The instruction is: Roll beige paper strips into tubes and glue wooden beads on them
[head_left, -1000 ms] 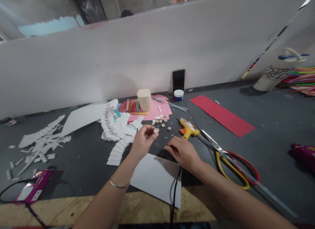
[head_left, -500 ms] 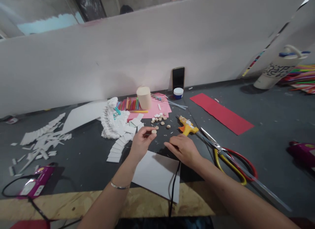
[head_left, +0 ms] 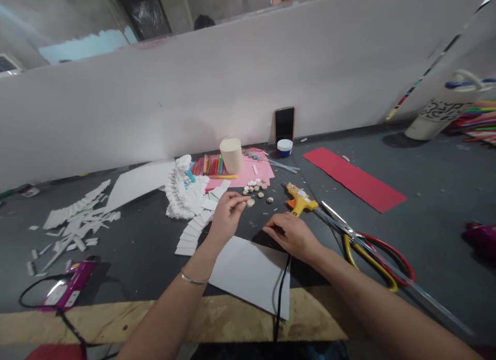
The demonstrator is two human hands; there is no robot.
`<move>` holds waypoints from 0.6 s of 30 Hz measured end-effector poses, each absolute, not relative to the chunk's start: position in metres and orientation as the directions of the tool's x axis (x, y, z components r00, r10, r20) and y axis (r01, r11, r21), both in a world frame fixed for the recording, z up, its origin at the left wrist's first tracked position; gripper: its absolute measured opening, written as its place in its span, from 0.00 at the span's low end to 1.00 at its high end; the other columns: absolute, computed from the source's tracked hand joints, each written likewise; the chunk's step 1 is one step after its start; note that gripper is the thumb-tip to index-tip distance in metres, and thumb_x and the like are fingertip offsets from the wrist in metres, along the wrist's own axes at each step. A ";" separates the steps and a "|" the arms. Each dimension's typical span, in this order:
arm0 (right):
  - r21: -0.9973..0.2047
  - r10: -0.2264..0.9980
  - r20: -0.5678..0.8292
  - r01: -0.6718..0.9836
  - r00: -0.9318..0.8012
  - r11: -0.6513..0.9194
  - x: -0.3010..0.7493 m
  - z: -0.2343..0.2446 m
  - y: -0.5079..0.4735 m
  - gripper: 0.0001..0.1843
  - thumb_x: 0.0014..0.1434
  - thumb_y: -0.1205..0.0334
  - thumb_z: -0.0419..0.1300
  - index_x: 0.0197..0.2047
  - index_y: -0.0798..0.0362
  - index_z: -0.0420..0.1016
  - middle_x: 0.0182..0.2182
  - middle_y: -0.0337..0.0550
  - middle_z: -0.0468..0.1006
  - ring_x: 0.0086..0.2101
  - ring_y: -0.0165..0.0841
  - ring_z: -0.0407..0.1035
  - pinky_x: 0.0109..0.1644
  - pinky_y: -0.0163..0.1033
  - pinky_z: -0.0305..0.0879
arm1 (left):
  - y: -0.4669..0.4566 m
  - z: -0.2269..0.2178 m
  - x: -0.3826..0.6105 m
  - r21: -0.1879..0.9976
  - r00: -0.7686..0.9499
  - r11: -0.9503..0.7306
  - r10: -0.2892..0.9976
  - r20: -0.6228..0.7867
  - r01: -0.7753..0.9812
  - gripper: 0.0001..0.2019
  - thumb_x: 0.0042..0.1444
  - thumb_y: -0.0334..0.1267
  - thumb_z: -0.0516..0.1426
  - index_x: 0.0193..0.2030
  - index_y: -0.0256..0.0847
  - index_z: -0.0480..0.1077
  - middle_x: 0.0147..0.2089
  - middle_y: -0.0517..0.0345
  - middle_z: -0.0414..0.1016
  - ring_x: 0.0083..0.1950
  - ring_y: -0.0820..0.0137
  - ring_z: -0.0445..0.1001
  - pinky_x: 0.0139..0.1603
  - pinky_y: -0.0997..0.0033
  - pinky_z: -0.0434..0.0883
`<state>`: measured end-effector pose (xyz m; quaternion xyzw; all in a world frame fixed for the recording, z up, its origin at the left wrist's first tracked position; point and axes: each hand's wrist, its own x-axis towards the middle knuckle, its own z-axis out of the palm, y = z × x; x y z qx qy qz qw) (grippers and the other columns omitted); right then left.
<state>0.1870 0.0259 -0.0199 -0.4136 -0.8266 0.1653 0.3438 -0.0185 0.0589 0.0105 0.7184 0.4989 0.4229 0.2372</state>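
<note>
My left hand (head_left: 228, 215) is closed in a pinch, its fingertips at a small round beige piece (head_left: 250, 203) just above or on the dark table; the contact is partly hidden. Several similar beige pieces (head_left: 260, 194) lie beyond it in a loose cluster. My right hand (head_left: 292, 235) rests to the right with fingers curled in, and nothing shows in them. Just past its knuckles lies a yellow glue gun (head_left: 300, 201). Below both hands is a white sheet (head_left: 248, 277), crossed by a black cord (head_left: 280, 293).
Large scissors (head_left: 351, 233) lie right of my right hand, near a red paper strip (head_left: 352, 178). A cream cylinder (head_left: 231, 156) stands on pink paper (head_left: 267, 169). A phone (head_left: 284, 123) leans behind a small jar (head_left: 284, 147). White scraps (head_left: 77, 225) and a purple device (head_left: 70, 285) are left.
My left fingertips have shifted slightly away from me, and the piece in them has turned or moved. My right finger and thumb have drawn closer together. The view has shifted a little left.
</note>
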 end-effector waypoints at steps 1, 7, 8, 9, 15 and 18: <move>-0.556 0.799 0.427 0.574 -0.424 0.602 0.187 -0.020 0.026 0.07 0.61 0.63 0.60 0.31 0.52 0.74 0.27 0.41 0.79 0.29 0.33 0.71 0.36 0.38 0.63 | 0.063 0.010 -0.018 0.738 0.157 -0.407 0.909 0.387 0.539 0.10 0.60 0.37 0.54 0.41 0.42 0.78 0.42 0.52 0.69 0.45 0.67 0.70 0.46 0.67 0.69; -0.668 0.852 0.418 0.529 -0.315 0.523 0.189 -0.018 0.026 0.05 0.62 0.62 0.57 0.39 0.52 0.74 0.31 0.43 0.79 0.32 0.34 0.72 0.38 0.40 0.67 | 0.064 0.008 -0.009 0.712 0.157 -0.434 0.893 0.423 0.552 0.12 0.62 0.38 0.52 0.44 0.43 0.77 0.43 0.52 0.71 0.48 0.66 0.71 0.51 0.64 0.68; -0.724 0.875 0.412 0.492 -0.255 0.484 0.189 -0.017 0.026 0.08 0.62 0.62 0.57 0.44 0.52 0.72 0.34 0.44 0.79 0.33 0.34 0.73 0.39 0.40 0.68 | 0.059 0.008 -0.006 0.721 0.156 -0.430 0.896 0.416 0.544 0.12 0.63 0.39 0.52 0.46 0.43 0.77 0.44 0.52 0.71 0.48 0.66 0.71 0.51 0.64 0.68; -0.778 0.896 0.400 0.445 -0.191 0.443 0.189 -0.017 0.026 0.11 0.61 0.61 0.57 0.48 0.52 0.70 0.36 0.44 0.78 0.33 0.34 0.73 0.39 0.41 0.69 | 0.053 0.008 -0.003 0.732 0.160 -0.424 0.900 0.405 0.534 0.13 0.63 0.39 0.52 0.47 0.44 0.76 0.45 0.52 0.71 0.49 0.66 0.70 0.52 0.64 0.68; -0.920 0.952 0.304 0.248 -0.034 0.302 0.184 -0.020 0.026 0.20 0.51 0.59 0.66 0.46 0.51 0.66 0.37 0.44 0.75 0.34 0.35 0.72 0.40 0.42 0.71 | 0.020 0.006 0.017 0.796 0.239 -0.403 0.914 0.327 0.452 0.16 0.64 0.39 0.50 0.54 0.45 0.74 0.46 0.51 0.71 0.49 0.66 0.70 0.52 0.65 0.68; -0.934 0.965 0.259 0.246 -0.027 0.258 0.183 -0.021 0.026 0.13 0.52 0.58 0.65 0.39 0.51 0.68 0.33 0.42 0.75 0.32 0.34 0.72 0.39 0.42 0.71 | 0.015 0.006 0.022 0.809 0.243 -0.392 0.918 0.313 0.439 0.16 0.64 0.37 0.50 0.53 0.46 0.74 0.46 0.51 0.70 0.48 0.66 0.70 0.50 0.66 0.68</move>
